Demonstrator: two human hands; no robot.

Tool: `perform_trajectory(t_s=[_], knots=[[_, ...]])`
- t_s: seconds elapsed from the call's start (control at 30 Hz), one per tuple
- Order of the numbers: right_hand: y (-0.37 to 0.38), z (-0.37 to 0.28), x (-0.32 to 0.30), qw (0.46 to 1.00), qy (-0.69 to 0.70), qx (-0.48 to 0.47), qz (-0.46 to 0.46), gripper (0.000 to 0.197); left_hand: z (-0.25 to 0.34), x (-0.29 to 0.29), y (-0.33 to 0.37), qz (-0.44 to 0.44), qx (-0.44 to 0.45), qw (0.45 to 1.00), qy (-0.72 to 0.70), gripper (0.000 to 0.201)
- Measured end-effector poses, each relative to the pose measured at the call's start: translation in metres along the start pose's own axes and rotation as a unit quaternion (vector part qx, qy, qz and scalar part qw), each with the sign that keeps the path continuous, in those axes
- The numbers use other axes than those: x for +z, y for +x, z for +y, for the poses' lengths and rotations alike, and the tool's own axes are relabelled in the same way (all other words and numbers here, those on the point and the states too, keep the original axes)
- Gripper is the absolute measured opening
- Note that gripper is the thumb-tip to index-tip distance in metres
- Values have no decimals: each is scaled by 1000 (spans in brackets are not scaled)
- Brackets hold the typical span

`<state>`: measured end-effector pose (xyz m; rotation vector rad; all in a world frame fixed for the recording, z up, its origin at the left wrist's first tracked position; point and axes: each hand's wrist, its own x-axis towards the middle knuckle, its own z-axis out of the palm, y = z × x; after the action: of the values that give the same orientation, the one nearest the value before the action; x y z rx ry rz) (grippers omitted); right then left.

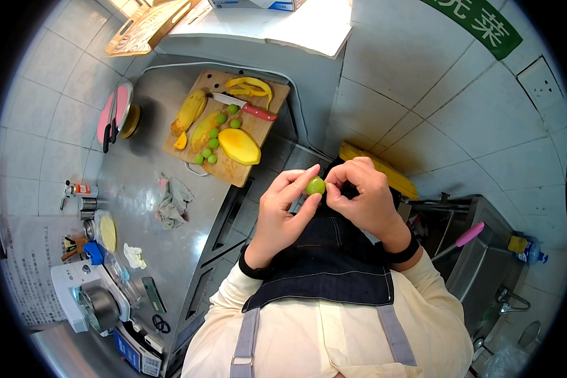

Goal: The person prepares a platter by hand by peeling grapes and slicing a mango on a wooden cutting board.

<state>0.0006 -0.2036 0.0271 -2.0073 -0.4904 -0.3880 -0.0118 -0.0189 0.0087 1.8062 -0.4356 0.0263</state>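
In front of my apron, my left hand [282, 211] holds a green grape [315, 186] between thumb and fingertips. My right hand [366, 194] is closed in a pinch at the grape's right side; whatever lies between its fingertips is too small to make out. Ahead and to the left is a wooden cutting board [233, 173]. Several green grapes [213, 143] lie scattered on it beside a peeled mango [239, 147] and two mangoes with skin [189, 112]. A red-handled knife [258, 112] rests near the board's far side, close to curled yellow peel [249, 85].
The board lies on a steel table [126, 176], with a crumpled cloth [173, 201] nearby. A white kitchen appliance with a metal bowl [101, 309] stands at the near left. To my right is a sink [479, 252] with a pink-handled tool [469, 234] across it.
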Motion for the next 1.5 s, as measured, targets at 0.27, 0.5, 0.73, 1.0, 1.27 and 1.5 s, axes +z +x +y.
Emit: perform_trajectory(t_s=[0.27, 0.5, 0.73, 1.0, 1.27, 1.5], knots=[[-3, 7, -8, 998, -18, 55, 13, 12, 2, -7, -2, -65, -88, 966, -234, 44], [-3, 0, -4, 996, -10, -84, 21, 18, 4, 4, -2, -6, -76, 962, -262, 44], [-5, -5, -10, 995, -12, -104, -6, 19, -2, 5, -4, 27, -6, 984, -175, 33], [-7, 0, -6, 994, -11, -109, 4, 18, -4, 4, -5, 26, 1, 992, -122, 31], [-8, 5, -3, 992, -33, -124, 11, 21, -4, 7, -6, 18, -19, 989, -148, 31], [-12, 7, -7, 996, 81, -18, -30, 17, -3, 3, -4, -46, -92, 952, -289, 30]])
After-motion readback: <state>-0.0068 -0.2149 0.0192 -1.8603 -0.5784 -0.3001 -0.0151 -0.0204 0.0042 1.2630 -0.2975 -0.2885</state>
